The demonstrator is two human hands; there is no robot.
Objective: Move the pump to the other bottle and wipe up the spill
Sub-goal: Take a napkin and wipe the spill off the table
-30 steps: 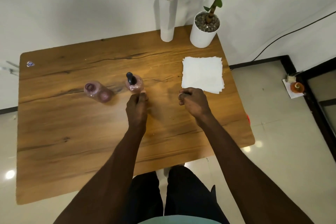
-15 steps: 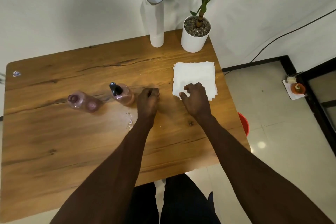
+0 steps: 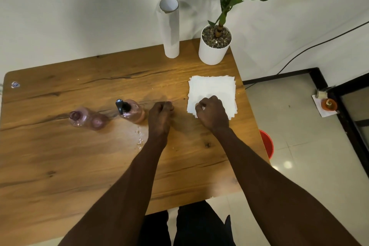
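Two pink see-through bottles stand on the wooden table (image 3: 60, 166). The right bottle (image 3: 134, 113) carries the black pump (image 3: 120, 106); the left bottle (image 3: 85, 119) has an open neck. A small wet spill (image 3: 139, 140) glistens just in front of the pump bottle. My left hand (image 3: 160, 115) rests as a loose fist right of the pump bottle, with nothing seen in it. My right hand (image 3: 212, 113) lies on the near edge of a stack of white paper napkins (image 3: 212, 90), fingers pinching the top sheet.
A tall white tube (image 3: 169, 30) and a potted plant in a white pot (image 3: 214, 47) stand at the table's back edge. A red bucket (image 3: 266, 144) sits on the floor beside the table's right edge. A small sticker (image 3: 15, 84) marks the far left corner.
My right hand has moved from the bare table onto the napkin stack and closed its fingers on the top sheet. My left hand has drawn away from the pump bottle to its right.
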